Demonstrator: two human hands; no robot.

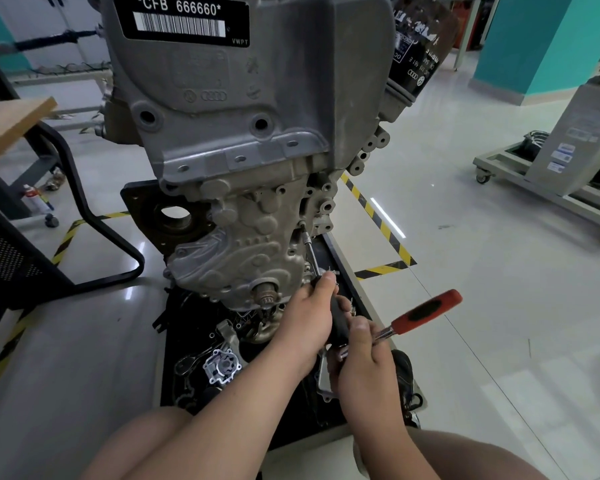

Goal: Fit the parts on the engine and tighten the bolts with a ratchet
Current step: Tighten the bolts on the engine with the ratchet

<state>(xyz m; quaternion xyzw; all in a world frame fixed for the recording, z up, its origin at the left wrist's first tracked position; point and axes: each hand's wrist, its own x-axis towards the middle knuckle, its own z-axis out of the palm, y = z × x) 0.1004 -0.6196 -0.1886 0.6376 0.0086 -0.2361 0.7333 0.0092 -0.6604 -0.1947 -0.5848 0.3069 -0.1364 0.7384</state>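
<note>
Nearest me, my right hand [364, 362] curls round the steel neck of the ratchet [426, 311], whose red grip points right. Just beyond, my left hand [309, 317] wraps the black handle [338, 320] of a socket driver, its shaft [312, 254] reaching up to a bolt [302, 224] on the right edge of the engine [243, 133]. The engine stands on a black tray [174, 341], where an oil pump [222, 367] lies at near left. An oil filter [416, 46] sits far right.
</note>
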